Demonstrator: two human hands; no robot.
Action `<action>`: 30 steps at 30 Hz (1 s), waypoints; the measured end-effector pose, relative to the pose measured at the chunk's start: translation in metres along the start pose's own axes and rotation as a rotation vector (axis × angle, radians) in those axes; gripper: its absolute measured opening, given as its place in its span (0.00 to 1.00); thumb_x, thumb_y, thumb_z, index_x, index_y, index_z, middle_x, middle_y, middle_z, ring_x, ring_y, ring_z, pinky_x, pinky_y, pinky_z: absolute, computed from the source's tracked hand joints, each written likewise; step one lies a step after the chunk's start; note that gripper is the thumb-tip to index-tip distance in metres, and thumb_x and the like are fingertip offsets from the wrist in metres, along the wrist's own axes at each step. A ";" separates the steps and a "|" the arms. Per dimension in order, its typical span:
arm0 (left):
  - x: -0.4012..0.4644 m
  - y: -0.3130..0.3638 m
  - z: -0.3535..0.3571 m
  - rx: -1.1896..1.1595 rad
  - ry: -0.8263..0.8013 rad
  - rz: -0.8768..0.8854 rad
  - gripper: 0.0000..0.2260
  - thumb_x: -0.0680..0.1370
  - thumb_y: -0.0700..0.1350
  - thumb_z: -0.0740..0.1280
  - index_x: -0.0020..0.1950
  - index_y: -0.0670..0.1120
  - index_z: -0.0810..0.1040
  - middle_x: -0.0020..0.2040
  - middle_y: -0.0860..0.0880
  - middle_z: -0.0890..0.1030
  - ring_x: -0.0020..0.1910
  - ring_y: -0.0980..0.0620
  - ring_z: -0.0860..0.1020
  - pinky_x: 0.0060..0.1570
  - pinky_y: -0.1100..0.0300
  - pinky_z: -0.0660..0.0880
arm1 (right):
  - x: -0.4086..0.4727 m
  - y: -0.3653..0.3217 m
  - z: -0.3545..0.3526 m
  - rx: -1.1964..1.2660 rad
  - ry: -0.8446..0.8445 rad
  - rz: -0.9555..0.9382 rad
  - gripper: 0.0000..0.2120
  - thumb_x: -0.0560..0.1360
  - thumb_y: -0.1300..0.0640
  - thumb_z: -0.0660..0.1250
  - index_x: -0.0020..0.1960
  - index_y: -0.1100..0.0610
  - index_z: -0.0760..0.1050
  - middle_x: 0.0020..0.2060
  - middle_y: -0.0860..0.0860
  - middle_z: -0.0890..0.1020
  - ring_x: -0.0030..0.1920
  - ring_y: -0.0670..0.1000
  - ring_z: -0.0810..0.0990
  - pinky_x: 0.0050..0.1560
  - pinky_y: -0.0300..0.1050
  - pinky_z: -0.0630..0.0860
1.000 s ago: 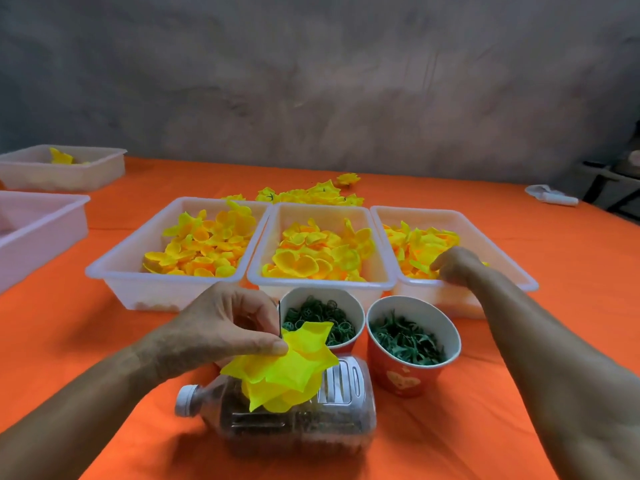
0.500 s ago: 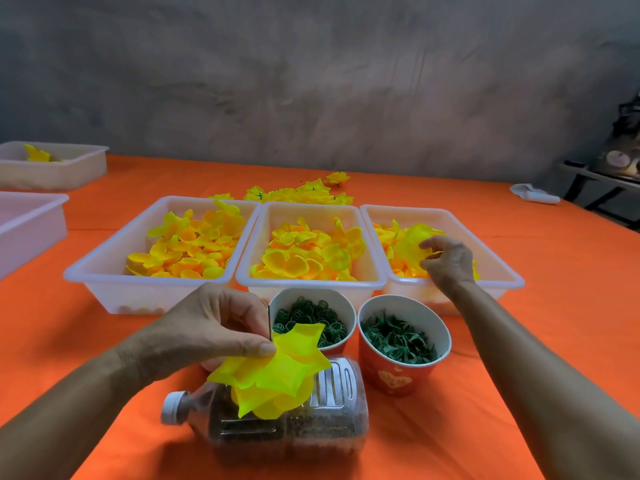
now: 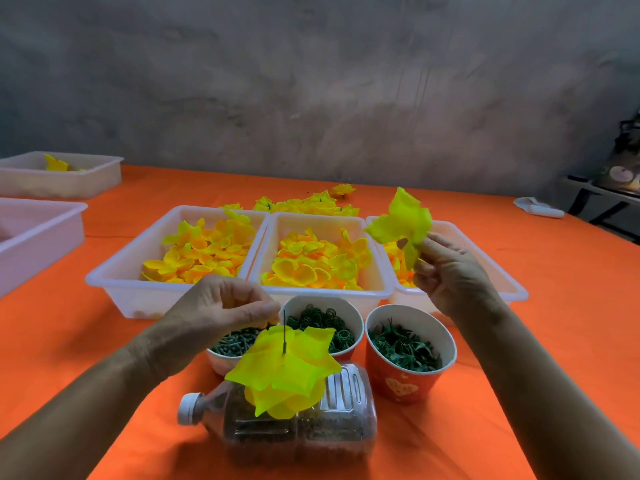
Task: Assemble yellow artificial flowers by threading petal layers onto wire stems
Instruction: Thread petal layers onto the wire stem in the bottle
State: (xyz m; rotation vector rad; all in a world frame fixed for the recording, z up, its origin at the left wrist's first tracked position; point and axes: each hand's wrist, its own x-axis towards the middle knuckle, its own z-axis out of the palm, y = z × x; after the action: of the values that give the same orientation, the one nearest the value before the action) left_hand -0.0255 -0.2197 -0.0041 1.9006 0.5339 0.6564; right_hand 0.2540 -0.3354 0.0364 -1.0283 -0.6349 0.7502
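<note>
The left hand (image 3: 221, 306) holds a half-built flower (image 3: 284, 372) above a clear bottle (image 3: 298, 427) lying on its side on the orange desk (image 3: 519, 393). Its fingers (image 3: 258, 311) are curled and pinch at the flower's upper edge beside the wire stem (image 3: 284, 336), which stands roughly upright, its thin tip pointing up out of the middle of the stacked yellow petal layers. Those layers fan outward and droop toward the camera.

The right hand (image 3: 450, 271), raised over the right-hand tray (image 3: 485, 258), pinches a single loose petal layer (image 3: 401, 226) by its lower part, so that the petals spread up and to the left.

Three white trays stand side by side: the left tray (image 3: 114, 271) and the middle tray (image 3: 318, 218) hold heaps of yellow-orange petal pieces, and the right one holds more (largely hidden by the hand). Just in front of them stand cups of small dark green parts: a white cup (image 3: 346, 306) with little rings, a red cup (image 3: 405, 379) with spiky leaf-like pieces, and a third cup (image 3: 221, 362) partly behind the left hand. Finished yellow flowers (image 3: 308, 206) lie behind the trays.
</note>
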 end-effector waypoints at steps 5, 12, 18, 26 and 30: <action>0.006 0.047 0.016 -0.142 0.246 0.064 0.15 0.66 0.56 0.73 0.45 0.47 0.82 0.40 0.50 0.83 0.36 0.58 0.78 0.37 0.64 0.76 | -0.033 0.009 0.034 -0.099 -0.321 0.127 0.05 0.67 0.60 0.68 0.40 0.61 0.77 0.30 0.54 0.82 0.17 0.41 0.61 0.18 0.30 0.56; 0.010 0.070 0.020 -0.341 0.123 -0.138 0.16 0.62 0.56 0.75 0.43 0.47 0.85 0.44 0.45 0.85 0.41 0.49 0.84 0.36 0.58 0.79 | -0.061 0.010 0.070 -0.374 -0.528 0.004 0.10 0.69 0.55 0.68 0.46 0.60 0.80 0.26 0.47 0.79 0.21 0.40 0.65 0.21 0.29 0.60; 0.004 0.073 0.018 -0.436 0.310 -0.098 0.07 0.64 0.38 0.73 0.42 0.44 0.83 0.38 0.46 0.85 0.35 0.51 0.83 0.33 0.60 0.80 | -0.065 0.007 0.076 -0.334 -0.437 0.038 0.11 0.73 0.51 0.64 0.37 0.51 0.83 0.23 0.44 0.75 0.22 0.42 0.62 0.21 0.32 0.58; 0.000 0.082 0.024 -0.261 0.592 0.195 0.07 0.70 0.33 0.72 0.39 0.45 0.82 0.36 0.44 0.84 0.36 0.46 0.80 0.39 0.52 0.80 | -0.069 0.003 0.083 -0.294 -0.192 0.123 0.17 0.78 0.46 0.59 0.50 0.60 0.77 0.27 0.52 0.78 0.18 0.44 0.63 0.18 0.33 0.57; -0.006 0.076 0.031 -0.089 0.552 0.370 0.05 0.68 0.39 0.74 0.38 0.49 0.83 0.39 0.50 0.84 0.42 0.50 0.81 0.45 0.50 0.77 | -0.074 -0.002 0.093 -0.177 -0.316 0.310 0.19 0.73 0.43 0.62 0.54 0.56 0.73 0.37 0.57 0.85 0.23 0.47 0.75 0.21 0.34 0.66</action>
State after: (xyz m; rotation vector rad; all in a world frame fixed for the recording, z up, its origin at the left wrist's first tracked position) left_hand -0.0038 -0.2742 0.0537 1.7393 0.4827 1.4443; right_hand 0.1395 -0.3467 0.0655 -1.1978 -0.8347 1.1594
